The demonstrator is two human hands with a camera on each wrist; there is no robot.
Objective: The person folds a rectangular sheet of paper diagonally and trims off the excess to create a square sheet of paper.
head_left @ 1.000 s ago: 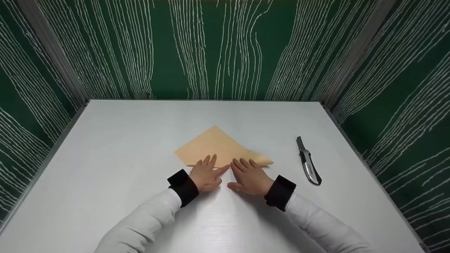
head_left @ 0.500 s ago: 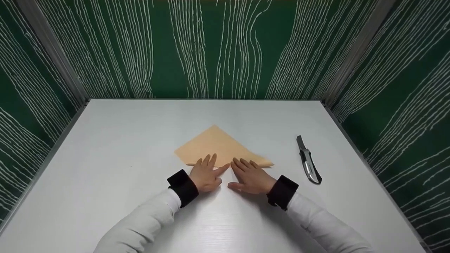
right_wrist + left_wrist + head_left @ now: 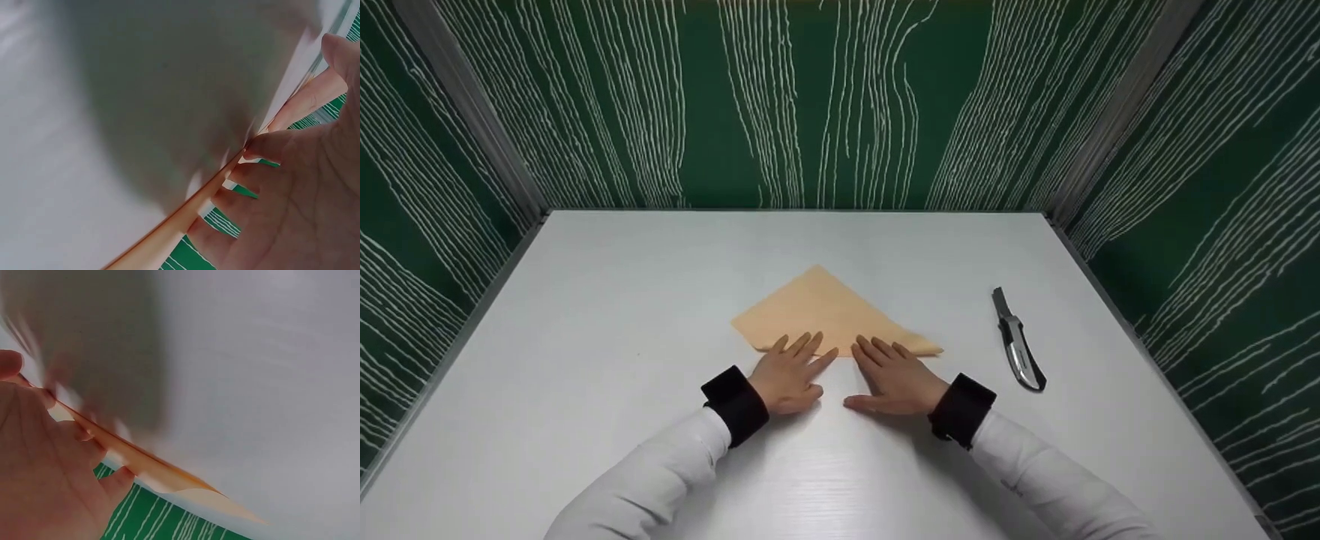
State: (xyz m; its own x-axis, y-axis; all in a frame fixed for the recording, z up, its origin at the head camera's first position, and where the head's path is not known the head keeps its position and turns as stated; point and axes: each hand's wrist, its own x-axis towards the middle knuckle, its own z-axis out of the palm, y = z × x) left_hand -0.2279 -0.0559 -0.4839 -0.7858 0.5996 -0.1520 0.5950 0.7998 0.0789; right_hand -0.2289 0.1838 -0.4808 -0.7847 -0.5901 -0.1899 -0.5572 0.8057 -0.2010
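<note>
A sheet of tan paper (image 3: 817, 307), folded over along its near edge, lies mid-table with one corner pointing away. My left hand (image 3: 789, 375) rests on the fold left of its middle, fingers extended and spread. On the right part of the same edge lies my right hand (image 3: 896, 381), fingers straight and thumb out to the side. A small gap separates the two hands. In the left wrist view the folded edge of the paper (image 3: 163, 472) runs beneath the fingertips. The right wrist view shows several fingertips pressing along the crease of the paper (image 3: 169, 239).
A box cutter (image 3: 1018, 345) with a silver and black handle lies on the white table (image 3: 607, 300), right of the paper. Green walls with white wavy lines (image 3: 840, 105) rise behind the table and at both sides. Black bands (image 3: 735, 406) wrap both wrists.
My left hand has slid a little to the left along the fold, away from the right hand. My right hand stays almost where it was on the paper.
</note>
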